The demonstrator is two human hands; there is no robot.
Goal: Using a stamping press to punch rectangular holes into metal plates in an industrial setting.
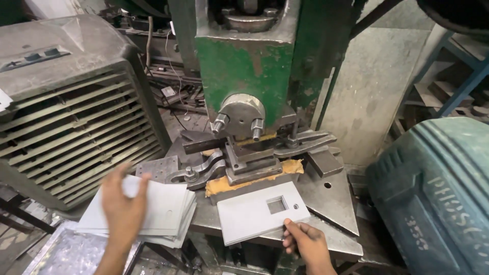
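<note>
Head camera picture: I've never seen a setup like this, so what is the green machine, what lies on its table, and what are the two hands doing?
The picture comes from a camera worn on the person's head, looking down at both hands. The green machine is a heavy metal press; its tooling, clamps and bolts sit over a steel table. On that table lies a flat grey plate with a square cut-out and a small round hole. The right hand grips this plate at its near edge. The left hand rests, fingers spread, on a stack of plain grey sheets to the left of the press. A slatted grey cooler stands at far left and a ribbed blue-green housing at right.
</note>
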